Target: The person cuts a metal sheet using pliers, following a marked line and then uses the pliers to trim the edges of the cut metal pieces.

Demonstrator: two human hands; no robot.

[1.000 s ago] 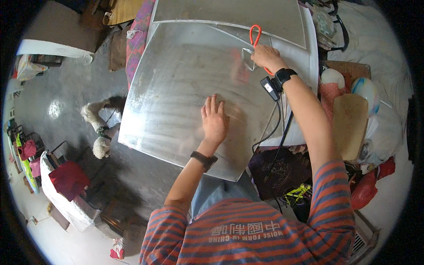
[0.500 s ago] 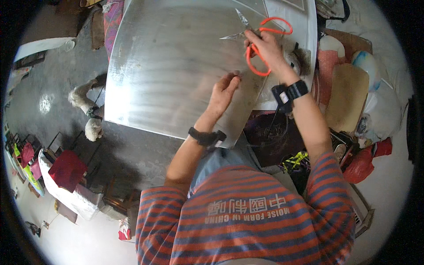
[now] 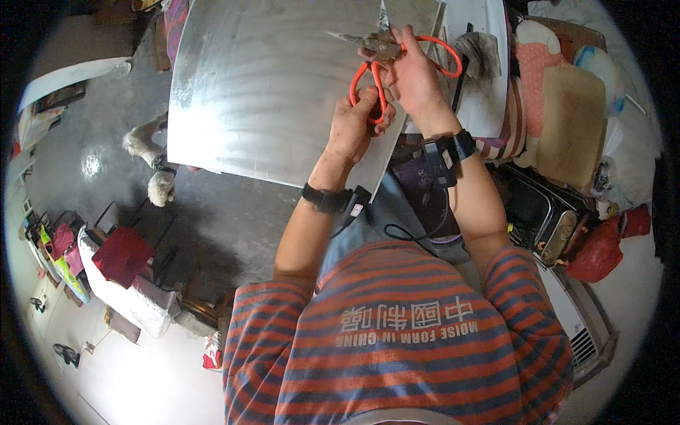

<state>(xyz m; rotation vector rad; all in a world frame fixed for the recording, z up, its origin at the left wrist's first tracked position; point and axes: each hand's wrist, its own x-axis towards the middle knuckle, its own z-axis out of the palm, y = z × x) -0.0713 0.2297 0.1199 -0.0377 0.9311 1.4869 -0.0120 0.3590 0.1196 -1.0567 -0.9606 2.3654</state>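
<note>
A pair of scissors (image 3: 383, 47) with orange handle loops and worn metal blades is held over a grey metal-topped table (image 3: 262, 92). The blades are spread apart, one pointing left and the other toward the far edge. My left hand (image 3: 350, 129) is closed on the nearer orange loop, thumb across it. Around the pivot and the farther loop are the fingers of my right hand (image 3: 416, 81), its palm turned partly upward. Some of those fingers are hidden behind the scissors. Dark bands with small boxes are strapped on both wrists.
At the right, a white surface (image 3: 485, 106) bears a dark, dirty patch. Beyond it lie cushions (image 3: 570, 134) and a red plastic bag (image 3: 598, 248). A pale dog (image 3: 161, 188) stands on the grey floor left of the table. Chairs and a red cloth (image 3: 124, 255) are at the lower left.
My left hand has come up and taken hold of the nearer orange loop. My right hand has turned its palm upward, and the scissors have shifted slightly left.
</note>
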